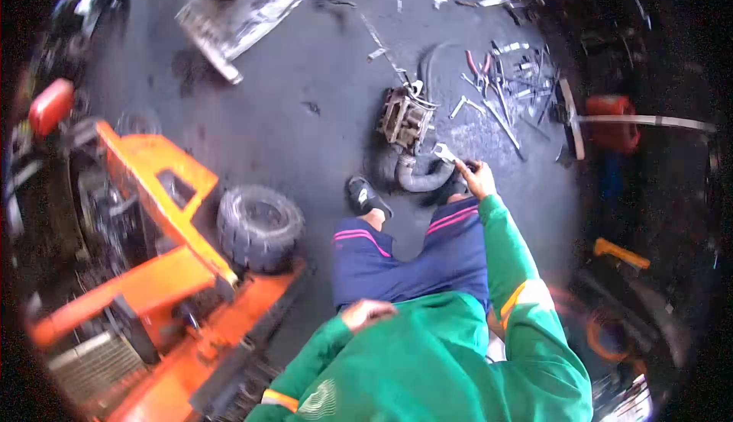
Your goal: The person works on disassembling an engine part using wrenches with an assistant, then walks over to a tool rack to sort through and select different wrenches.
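Observation:
My right hand is closed round the handle of a wrench, whose open jaw points up and left. Just left of the wrench, a metal engine part sits on the dark floor, with a curved grey hose beside it. Resting at my waist, against the green top, is my left hand; its fingers are blurred and partly hidden, so what they do is unclear.
Many tools, among them red-handled pliers, lie on the floor at the upper right. An orange machine frame and a tire stand at the left. A metal beam lies at the top. A red container is far right.

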### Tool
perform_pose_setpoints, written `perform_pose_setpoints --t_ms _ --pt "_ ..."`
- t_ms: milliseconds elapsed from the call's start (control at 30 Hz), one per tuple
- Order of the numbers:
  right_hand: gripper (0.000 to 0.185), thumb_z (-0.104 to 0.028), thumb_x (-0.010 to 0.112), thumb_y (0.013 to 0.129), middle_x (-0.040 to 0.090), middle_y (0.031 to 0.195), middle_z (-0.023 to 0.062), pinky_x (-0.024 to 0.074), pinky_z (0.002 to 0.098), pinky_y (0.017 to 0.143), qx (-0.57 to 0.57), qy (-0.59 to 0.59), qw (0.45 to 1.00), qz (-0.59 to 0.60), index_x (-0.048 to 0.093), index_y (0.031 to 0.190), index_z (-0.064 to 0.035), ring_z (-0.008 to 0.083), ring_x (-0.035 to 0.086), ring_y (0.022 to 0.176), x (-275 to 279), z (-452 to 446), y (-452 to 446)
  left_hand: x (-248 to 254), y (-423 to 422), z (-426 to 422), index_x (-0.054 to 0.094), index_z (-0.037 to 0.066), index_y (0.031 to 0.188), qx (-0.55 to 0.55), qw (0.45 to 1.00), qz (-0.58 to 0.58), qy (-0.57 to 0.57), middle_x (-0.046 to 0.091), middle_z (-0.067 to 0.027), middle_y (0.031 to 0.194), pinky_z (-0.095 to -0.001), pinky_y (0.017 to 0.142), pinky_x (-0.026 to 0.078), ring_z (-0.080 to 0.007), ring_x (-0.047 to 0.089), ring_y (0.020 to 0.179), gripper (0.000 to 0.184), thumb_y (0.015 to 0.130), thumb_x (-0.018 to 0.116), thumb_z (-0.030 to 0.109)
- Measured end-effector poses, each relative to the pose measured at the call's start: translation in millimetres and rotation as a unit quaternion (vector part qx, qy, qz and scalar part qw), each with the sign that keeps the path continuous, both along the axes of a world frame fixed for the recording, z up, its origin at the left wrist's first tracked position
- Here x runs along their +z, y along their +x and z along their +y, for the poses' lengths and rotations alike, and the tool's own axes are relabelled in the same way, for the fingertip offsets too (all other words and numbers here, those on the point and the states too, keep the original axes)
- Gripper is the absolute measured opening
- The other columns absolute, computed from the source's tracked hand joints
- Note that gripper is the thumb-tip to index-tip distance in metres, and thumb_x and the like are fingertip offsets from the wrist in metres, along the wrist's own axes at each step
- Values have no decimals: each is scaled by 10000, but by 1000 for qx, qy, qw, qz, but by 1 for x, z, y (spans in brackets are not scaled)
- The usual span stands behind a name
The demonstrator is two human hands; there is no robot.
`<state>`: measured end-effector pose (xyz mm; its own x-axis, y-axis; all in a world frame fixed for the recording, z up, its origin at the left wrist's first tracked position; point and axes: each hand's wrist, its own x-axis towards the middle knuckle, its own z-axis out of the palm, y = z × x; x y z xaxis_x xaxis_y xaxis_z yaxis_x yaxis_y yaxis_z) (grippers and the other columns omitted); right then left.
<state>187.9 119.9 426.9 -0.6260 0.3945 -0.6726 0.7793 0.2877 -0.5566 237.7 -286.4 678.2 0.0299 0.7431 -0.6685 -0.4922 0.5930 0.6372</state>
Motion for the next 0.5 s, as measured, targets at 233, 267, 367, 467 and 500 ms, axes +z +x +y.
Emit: perform_pose_setpoints --t_ms 233,267,367,467,500 --pt "528 -395 705 890 716 1031 214 520 393 852 -139 -99 985 -9 654 1173 49 295 696 934 -250 -56 40 -143 -77 28 683 21 1074 -36 992 35 -119 687 -53 848 -312 761 528 -115 642 813 213 981 586 186" --pt "480 -352 675 918 716 980 192 542 386 734 -251 -158 955 -23 647 1219 21 265 679 769 -269 -88 33 -190 -99 38 687 17 1042 17 989 88 -118 665 -30 801 -301 726 520 -95 617 765 208 985 585 189" --pt "160 -257 529 1030 521 716 19 392 301 449 -529 -414 732 115 540 1075 -104 121 448 515 -262 -171 -1 -340 -183 94 673 -14 925 151 945 281 -68 649 -73 859 -300 699 498 -137 608 774 184 984 594 141" --pt "150 -290 491 1050 446 698 0 313 250 435 -635 -494 579 131 496 1143 -173 90 358 499 -257 -215 -22 -461 -235 161 662 -8 1137 214 892 399 9 685 -43 945 -244 741 495 -99 606 819 195 968 623 81" --pt "140 -285 480 1055 434 693 -4 302 242 432 -655 -486 563 131 496 1138 -174 83 349 498 -254 -221 -25 -478 -244 180 672 -10 1140 165 919 357 -3 707 -42 958 -233 771 497 -89 613 829 214 959 646 101"
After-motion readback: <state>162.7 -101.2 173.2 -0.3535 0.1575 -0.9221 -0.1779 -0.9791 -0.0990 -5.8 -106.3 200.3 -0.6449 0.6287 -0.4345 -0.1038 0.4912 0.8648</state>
